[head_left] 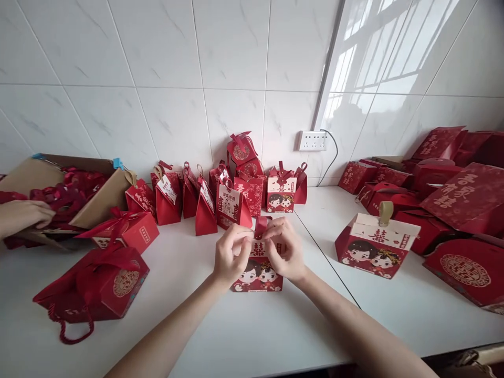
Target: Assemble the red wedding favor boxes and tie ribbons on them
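Note:
A small red and cream gift box (258, 273) with two cartoon figures stands upright on the white table in front of me. A dark red ribbon loop (260, 224) rises from its top edge. My left hand (233, 254) is closed at the left side of that top edge, thumb and fingers pinched together. On the right side, my right hand (286, 249) pinches the top in the same way, close to the ribbon. My fingers partly hide the box's upper part, and their exact hold on ribbon or card is hard to make out.
Another person's hand (33, 214) reaches to a cardboard box (104, 202) of red ribbons at left. Finished-looking red boxes (169, 202) line the wall. A similar gift box (378, 247) with an olive loop stands right, beside piled red boxes (460, 194). A power strip (313, 140) hangs behind.

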`<state>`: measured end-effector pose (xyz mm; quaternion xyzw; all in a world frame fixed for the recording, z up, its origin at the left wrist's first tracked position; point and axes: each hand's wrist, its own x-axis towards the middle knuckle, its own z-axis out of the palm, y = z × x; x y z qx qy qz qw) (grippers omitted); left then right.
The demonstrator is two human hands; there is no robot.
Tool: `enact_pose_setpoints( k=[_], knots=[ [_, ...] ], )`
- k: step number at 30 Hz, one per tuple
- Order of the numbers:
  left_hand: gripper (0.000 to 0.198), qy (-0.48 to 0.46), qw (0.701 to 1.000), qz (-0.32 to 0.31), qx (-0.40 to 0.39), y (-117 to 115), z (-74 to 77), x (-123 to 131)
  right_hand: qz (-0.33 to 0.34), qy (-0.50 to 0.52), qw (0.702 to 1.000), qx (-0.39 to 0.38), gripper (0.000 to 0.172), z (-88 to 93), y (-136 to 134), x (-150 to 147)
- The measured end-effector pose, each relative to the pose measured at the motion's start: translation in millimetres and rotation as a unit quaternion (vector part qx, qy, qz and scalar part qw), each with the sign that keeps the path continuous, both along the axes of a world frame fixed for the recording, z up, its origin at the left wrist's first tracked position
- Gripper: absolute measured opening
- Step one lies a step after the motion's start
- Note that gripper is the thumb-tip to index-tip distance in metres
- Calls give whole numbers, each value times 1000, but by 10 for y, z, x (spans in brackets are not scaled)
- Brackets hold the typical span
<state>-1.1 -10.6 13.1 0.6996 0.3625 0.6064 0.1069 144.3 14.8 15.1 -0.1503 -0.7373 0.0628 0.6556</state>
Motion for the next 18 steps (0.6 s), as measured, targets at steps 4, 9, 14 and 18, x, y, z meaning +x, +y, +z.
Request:
enact_pose_setpoints(
  k=[4, 9, 14, 18],
  knots=[
    [14, 39, 999, -1, -26, -40, 136, -69, -14, -37, 999, 5, 16, -44, -18, 26],
    [15, 22, 997, -12, -78, -47, 268, -76, -19, -57, 998, 14, 16, -52, -19, 24],
    [13, -16, 995, -19, -93, -105, 231, -25, -40, -67, 997, 20, 16, -64, -65, 0],
    [16, -42, 994, -27, -99, -126, 249, -63, -48, -60, 997, 29, 18, -69, -95, -17]
  ],
)
